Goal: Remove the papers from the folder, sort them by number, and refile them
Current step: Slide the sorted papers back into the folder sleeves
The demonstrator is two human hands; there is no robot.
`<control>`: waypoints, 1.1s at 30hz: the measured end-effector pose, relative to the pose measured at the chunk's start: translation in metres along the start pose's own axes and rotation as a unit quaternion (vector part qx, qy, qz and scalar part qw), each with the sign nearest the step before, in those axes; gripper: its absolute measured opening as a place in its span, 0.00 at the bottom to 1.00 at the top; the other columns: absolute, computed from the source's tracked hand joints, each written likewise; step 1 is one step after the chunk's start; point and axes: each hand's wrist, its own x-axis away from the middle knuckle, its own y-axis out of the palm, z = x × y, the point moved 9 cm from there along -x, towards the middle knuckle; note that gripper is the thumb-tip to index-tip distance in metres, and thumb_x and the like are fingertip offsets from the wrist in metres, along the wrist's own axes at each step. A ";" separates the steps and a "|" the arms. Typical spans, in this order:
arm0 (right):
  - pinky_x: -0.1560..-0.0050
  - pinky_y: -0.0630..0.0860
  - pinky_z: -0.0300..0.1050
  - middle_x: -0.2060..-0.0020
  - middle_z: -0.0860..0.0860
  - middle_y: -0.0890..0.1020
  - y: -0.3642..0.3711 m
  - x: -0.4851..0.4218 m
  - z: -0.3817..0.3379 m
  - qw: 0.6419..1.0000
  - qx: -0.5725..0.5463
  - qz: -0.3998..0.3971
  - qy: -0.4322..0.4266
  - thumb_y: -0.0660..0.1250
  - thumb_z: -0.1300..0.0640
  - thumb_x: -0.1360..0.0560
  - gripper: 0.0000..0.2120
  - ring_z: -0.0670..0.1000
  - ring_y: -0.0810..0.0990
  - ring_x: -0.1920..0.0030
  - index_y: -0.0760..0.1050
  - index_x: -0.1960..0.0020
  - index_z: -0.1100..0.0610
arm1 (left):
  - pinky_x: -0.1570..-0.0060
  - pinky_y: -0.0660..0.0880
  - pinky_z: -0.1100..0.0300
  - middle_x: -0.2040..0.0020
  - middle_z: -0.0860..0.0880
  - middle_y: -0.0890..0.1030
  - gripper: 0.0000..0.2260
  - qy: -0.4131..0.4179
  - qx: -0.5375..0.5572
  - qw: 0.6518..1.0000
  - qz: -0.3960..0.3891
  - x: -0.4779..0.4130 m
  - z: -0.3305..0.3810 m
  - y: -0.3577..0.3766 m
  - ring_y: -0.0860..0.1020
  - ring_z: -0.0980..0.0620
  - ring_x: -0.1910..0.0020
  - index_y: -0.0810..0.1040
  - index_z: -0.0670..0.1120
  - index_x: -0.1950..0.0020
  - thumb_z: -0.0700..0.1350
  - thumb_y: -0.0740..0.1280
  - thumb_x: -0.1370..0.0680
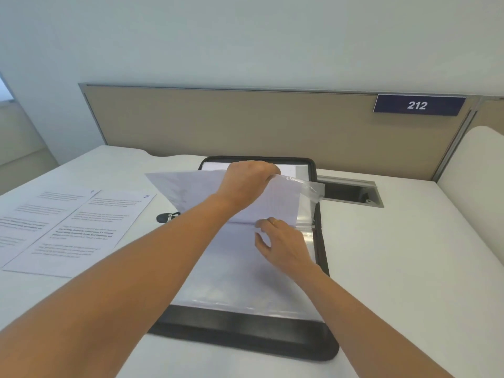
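A black zip folder (245, 336) lies open on the white desk, its clear plastic sleeves (245, 282) showing. My left hand (246, 184) grips the top edge of a white sheet of paper (185, 186), lifted and tilted over the far half of the folder, beside a raised clear sleeve (313, 188). Lower down, my right hand (281, 245) rests with loosely spread fingers on the sleeve page near the folder's middle fold; a ring is on one finger. Two printed sheets (68, 227) lie flat on the desk, left of the folder.
A beige partition (245, 126) with a blue "212" sign (417, 105) stands behind the desk. A cable slot (351, 192) is sunk in the desk right of the folder. The folder's zip pull (165, 217) lies at its left edge.
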 end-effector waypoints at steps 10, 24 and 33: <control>0.33 0.62 0.58 0.25 0.52 0.54 0.086 -0.054 0.061 0.950 0.154 -0.263 0.068 0.56 0.47 0.21 0.23 0.56 0.55 0.26 0.60 0.27 0.51 | 0.43 0.72 0.44 0.38 0.44 0.78 0.21 0.013 -0.017 0.996 0.085 -0.014 -0.028 0.019 0.76 0.42 0.38 0.78 0.43 0.41 0.36 0.73 0.33; 0.30 0.52 0.65 0.23 0.51 0.48 0.110 -0.043 0.096 0.924 0.148 -0.317 0.155 0.47 0.42 0.19 0.25 0.54 0.46 0.24 0.49 0.24 0.45 | 0.28 0.50 0.47 0.23 0.53 0.53 0.25 -0.246 0.071 0.934 -0.250 0.128 -0.107 0.148 0.50 0.54 0.24 0.57 0.51 0.25 0.57 0.56 0.20; 0.31 0.56 0.60 0.24 0.52 0.53 0.108 -0.048 0.062 0.924 0.132 -0.303 0.193 0.53 0.49 0.20 0.21 0.53 0.51 0.25 0.61 0.29 0.54 | 0.28 0.51 0.54 0.22 0.48 0.52 0.26 -0.248 0.158 0.928 -0.228 0.147 -0.115 0.136 0.50 0.51 0.24 0.57 0.47 0.24 0.53 0.58 0.19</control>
